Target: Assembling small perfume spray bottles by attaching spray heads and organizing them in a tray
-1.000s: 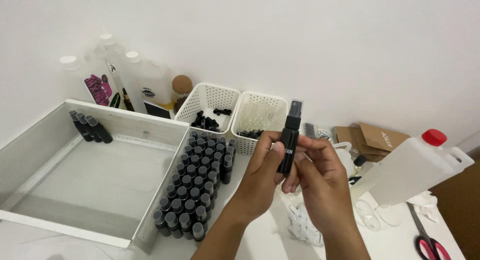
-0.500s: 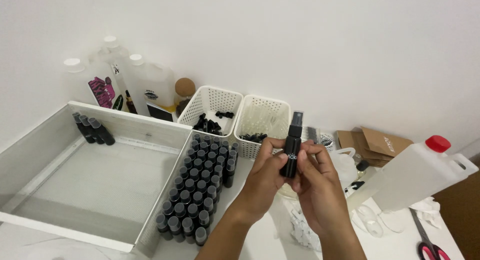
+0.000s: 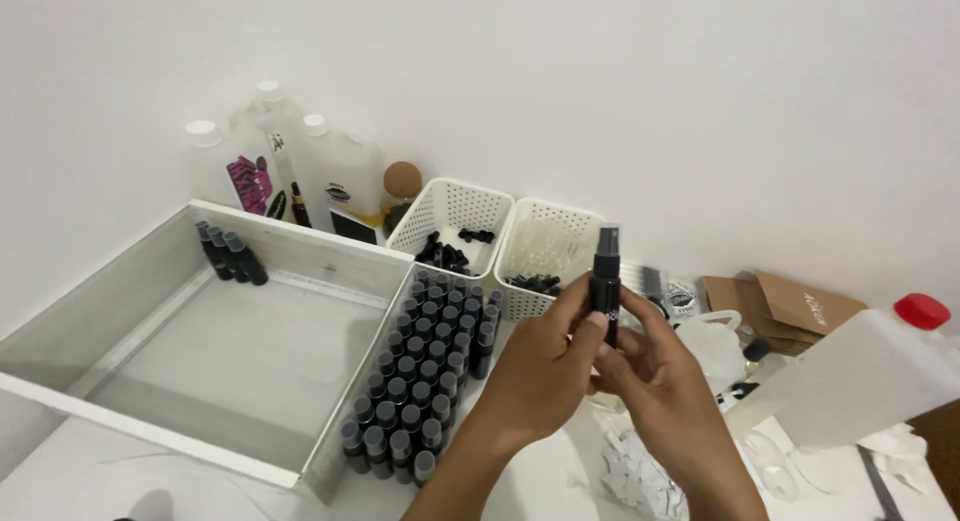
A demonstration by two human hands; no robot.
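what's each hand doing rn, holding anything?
Left hand: closed on the small black spray bottle, held upright.
Right hand: fingers also closed on the same bottle's lower part.

Bare forearms, no sleeves or jewellery

I hold a small black spray bottle [image 3: 606, 286] upright between my left hand [image 3: 545, 366] and right hand [image 3: 655, 376], fingertips of both pinching its body. Left of my hands, rows of matching black bottles [image 3: 425, 376] stand beside a large grey tray [image 3: 120, 311] (three bottles in its far corner).
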